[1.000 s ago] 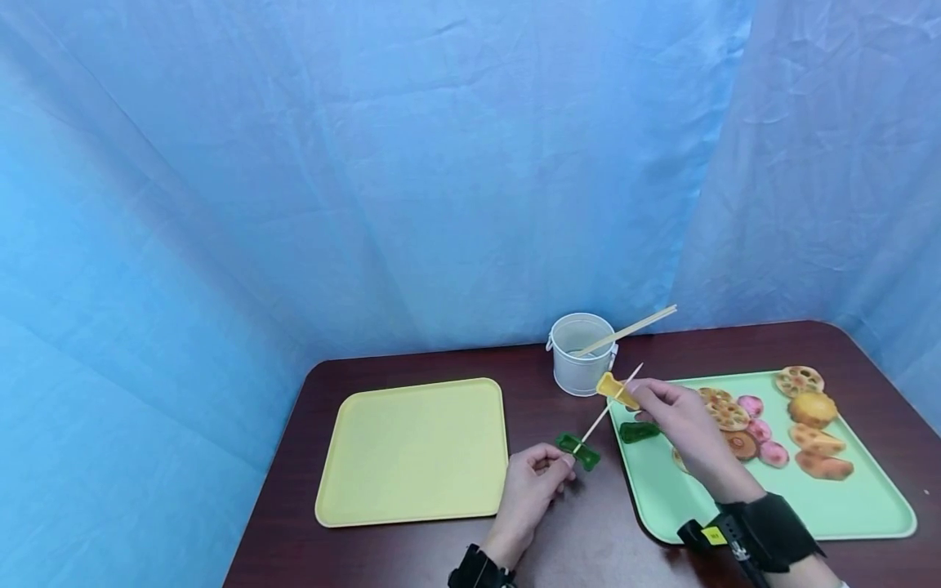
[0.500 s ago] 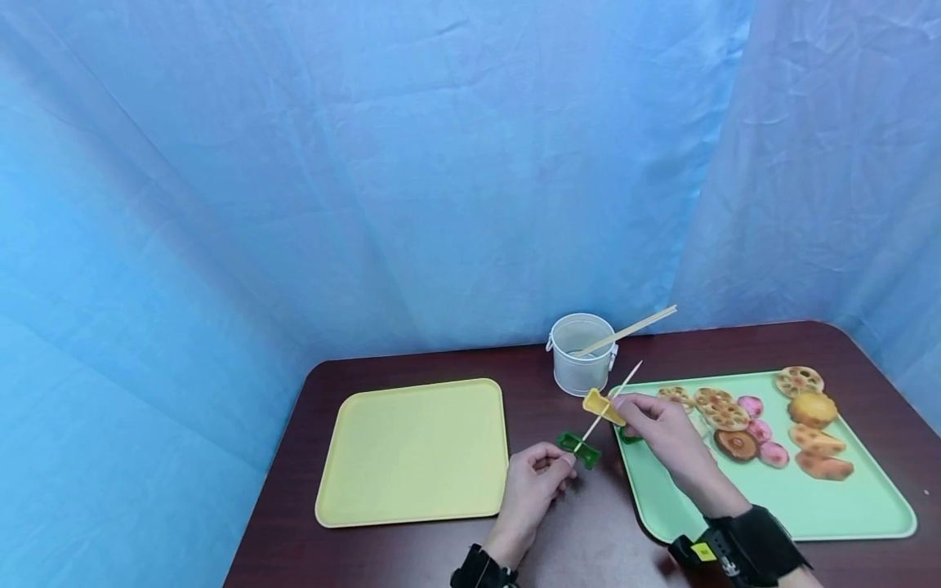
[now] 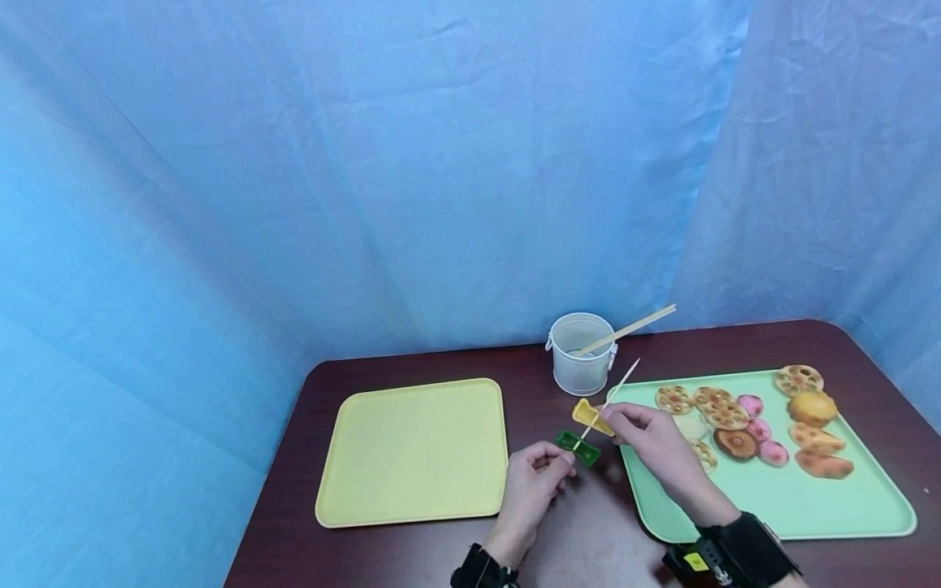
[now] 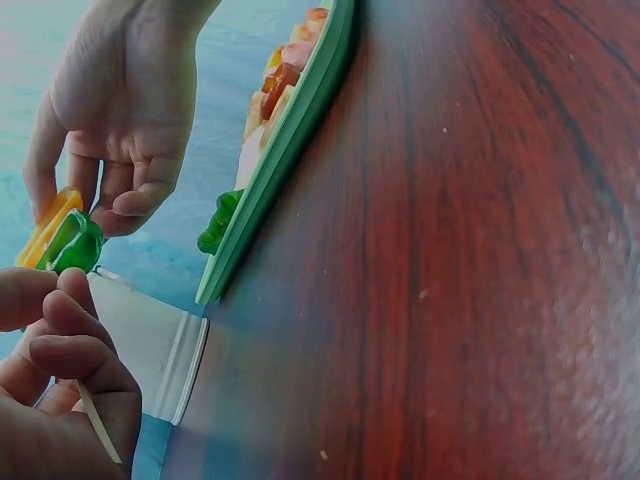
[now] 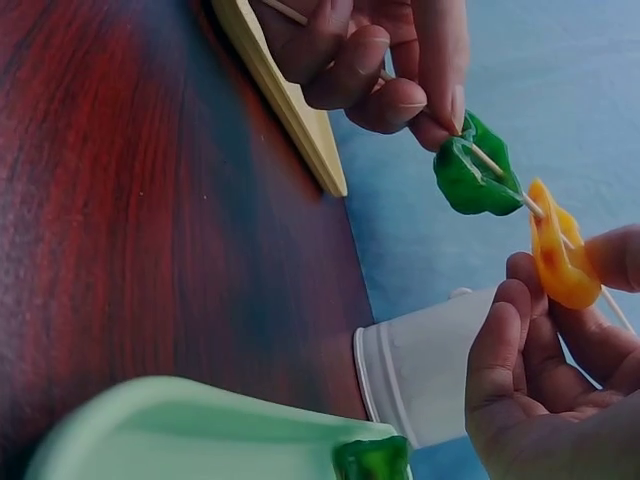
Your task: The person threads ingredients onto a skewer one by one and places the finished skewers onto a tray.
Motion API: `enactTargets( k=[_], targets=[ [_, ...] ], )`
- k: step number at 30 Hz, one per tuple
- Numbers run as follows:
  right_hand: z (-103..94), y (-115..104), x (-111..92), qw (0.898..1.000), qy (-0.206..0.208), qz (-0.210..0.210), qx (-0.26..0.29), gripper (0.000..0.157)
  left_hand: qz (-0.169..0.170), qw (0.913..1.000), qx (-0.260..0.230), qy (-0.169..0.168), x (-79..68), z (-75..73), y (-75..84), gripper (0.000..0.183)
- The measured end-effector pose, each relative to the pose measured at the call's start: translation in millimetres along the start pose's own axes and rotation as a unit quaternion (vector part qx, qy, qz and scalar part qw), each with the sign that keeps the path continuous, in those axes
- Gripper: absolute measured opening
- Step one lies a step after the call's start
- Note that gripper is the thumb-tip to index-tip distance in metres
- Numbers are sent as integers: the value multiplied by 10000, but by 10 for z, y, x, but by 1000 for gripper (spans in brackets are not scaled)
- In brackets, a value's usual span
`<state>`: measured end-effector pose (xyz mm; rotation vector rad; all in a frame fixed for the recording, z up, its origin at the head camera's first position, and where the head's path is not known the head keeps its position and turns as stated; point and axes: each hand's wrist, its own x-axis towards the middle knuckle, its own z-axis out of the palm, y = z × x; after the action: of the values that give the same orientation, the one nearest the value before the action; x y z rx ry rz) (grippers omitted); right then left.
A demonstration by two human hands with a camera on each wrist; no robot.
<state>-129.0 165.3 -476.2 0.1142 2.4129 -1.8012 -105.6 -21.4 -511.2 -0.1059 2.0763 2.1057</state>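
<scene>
One thin stick runs slantwise through a green pepper piece and a yellow pepper piece, between the yellow tray on my left and the green tray on my right. My left hand pinches the stick just below the green piece, its fingers curled in close, and the lower end pokes out past them. My right hand nips the yellow piece between thumb and fingers, parted only by its thickness. A short stretch of stick shows between the two pieces, so they sit apart, and the pointed tip reaches beyond the yellow one.

On the green tray I see another green piece near the edge, lotus root slices, a mushroom, pink round pieces and brownish wedges. Behind my hands a white bucket stands on the desk, more sticks leaning in it. A blue curtain hangs at the back.
</scene>
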Motion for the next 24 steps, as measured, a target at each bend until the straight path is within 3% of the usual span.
enactTargets(
  k=[14,20,24],
  targets=[
    [124,45,-7,9998,37,165,-80,53,-41,9998,-174,94,-16,-5,9,19],
    [-19,59,1,9994,-21,-339,3,51,22,9999,-90,126,-15,-16,-9,18],
    [-192,48,41,9971,120,-711,-234,51,28,9998,30,179,-5,-23,-15,16]
  ],
)
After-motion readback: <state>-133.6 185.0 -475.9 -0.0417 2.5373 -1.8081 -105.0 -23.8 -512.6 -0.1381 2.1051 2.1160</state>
